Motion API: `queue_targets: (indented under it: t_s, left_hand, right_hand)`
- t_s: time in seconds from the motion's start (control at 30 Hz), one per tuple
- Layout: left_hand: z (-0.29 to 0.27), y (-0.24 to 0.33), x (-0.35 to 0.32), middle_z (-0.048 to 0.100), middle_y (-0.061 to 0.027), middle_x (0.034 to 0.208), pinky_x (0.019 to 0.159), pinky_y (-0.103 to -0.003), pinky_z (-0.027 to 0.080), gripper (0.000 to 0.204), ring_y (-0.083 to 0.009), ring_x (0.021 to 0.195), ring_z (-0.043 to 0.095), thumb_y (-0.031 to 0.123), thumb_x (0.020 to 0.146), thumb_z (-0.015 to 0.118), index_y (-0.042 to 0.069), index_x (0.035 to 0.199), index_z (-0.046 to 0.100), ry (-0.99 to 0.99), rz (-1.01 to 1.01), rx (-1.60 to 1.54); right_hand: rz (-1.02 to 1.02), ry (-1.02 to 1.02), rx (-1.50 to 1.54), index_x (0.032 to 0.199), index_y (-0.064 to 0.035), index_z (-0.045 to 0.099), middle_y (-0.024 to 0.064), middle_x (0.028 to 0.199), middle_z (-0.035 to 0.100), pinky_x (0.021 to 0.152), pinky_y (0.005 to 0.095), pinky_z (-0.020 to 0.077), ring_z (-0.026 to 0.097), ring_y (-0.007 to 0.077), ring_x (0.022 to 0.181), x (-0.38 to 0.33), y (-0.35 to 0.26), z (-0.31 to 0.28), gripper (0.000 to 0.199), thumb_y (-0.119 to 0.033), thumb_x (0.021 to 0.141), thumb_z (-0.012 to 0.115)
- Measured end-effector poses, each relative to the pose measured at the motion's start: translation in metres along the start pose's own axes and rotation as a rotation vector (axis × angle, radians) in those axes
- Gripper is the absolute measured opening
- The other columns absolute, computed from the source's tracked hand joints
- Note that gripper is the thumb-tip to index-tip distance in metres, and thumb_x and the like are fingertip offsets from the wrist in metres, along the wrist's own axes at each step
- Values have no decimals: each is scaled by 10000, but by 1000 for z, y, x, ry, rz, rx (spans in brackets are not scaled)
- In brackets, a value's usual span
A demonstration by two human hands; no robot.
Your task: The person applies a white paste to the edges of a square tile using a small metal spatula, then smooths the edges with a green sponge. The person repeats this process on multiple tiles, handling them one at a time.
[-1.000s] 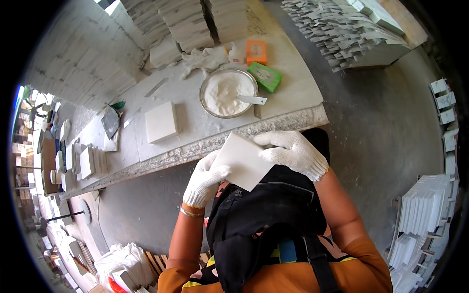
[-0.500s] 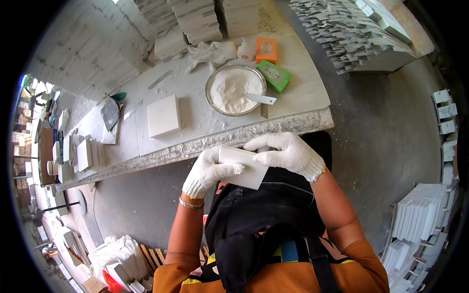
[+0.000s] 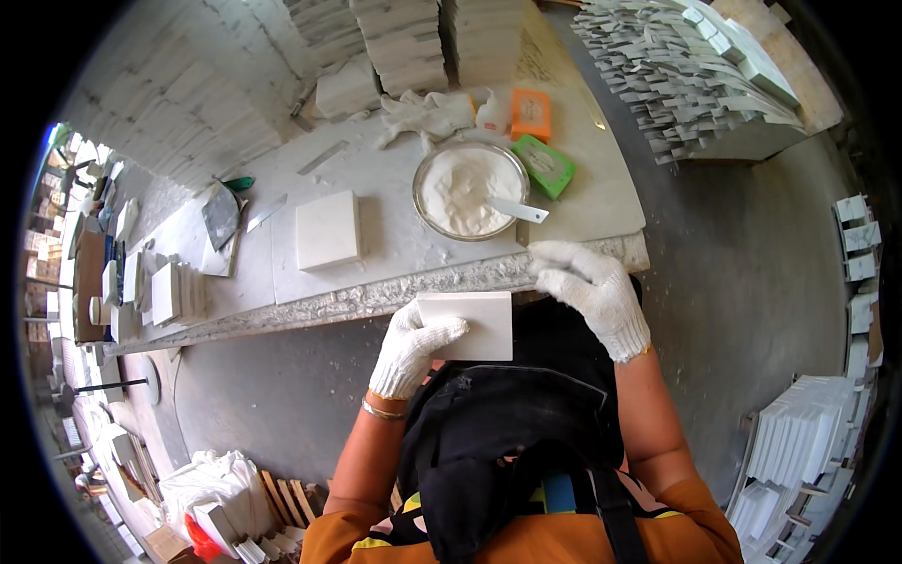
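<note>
A flat white tile, probably stone, is pinched in my left hand, with the thumb lying across its face. It is held in front of the table's near edge, over my black apron. My right hand is off the tile, at the table edge, its fingers stretched out and parted with nothing visible in them. Both hands wear white knitted gloves. Just beyond the right hand stands a metal bowl of white powdery or pasty material. A scraper rests in it, handle toward the right.
On the table lie a thick white block, loose gloves, a small white bottle, an orange box and a green box. Tall slab stacks stand behind. More slabs stand at right.
My right hand has let go of the tile and moved right, its fingers spreading. The tile, still in my left hand, has turned level. The view has shifted slightly.
</note>
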State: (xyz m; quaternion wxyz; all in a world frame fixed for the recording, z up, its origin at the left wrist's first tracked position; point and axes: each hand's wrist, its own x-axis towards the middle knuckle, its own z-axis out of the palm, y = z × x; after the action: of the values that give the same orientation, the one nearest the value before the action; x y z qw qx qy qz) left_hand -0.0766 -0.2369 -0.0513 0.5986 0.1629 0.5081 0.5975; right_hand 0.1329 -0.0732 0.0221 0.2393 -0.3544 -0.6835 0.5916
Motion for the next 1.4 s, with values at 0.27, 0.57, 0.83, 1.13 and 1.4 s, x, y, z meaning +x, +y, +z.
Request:
queue_targets:
  t_s: [0.27,0.57,0.83,1.13,1.4]
  left_hand:
    - [-1,1,14,722,-98,1078,879,-341,562,344,-179,954,692,60,866,759,-37,1178,653,10,62,-230]
    - [-5,13,43,706,-97,1149,920,-324,540,402,-167,1020,668,96,902,742,-43,1262,629,69,107,-252]
    - [-1,20,52,692,-118,1165,896,-354,580,431,-212,1020,689,94,928,709,-52,1316,590,111,60,-341]
    - [1,21,56,692,-119,1158,889,-352,582,432,-211,1011,693,105,929,708,-49,1314,588,153,51,-366]
    - [3,22,54,693,-112,1146,877,-342,580,416,-205,1000,694,99,928,709,-46,1300,594,165,48,-383]
  right_hand:
    - [-556,318,-881,1108,-99,726,120,1014,680,790,421,541,676,319,884,53,-7,-3,309,-324,896,728]
    - [-119,-16,-818,1182,-125,721,133,1092,728,830,374,549,696,314,967,84,-1,12,287,-273,945,653]
    - [-216,42,-562,1160,-33,714,95,983,747,821,313,535,695,211,886,90,-1,2,236,-142,965,636]
    - [12,-14,-360,1144,-4,734,22,879,711,646,234,497,591,64,706,116,4,3,264,-115,915,661]
    - [184,-61,-148,1110,21,747,26,886,721,598,212,471,580,56,670,115,-3,7,252,-99,905,664]
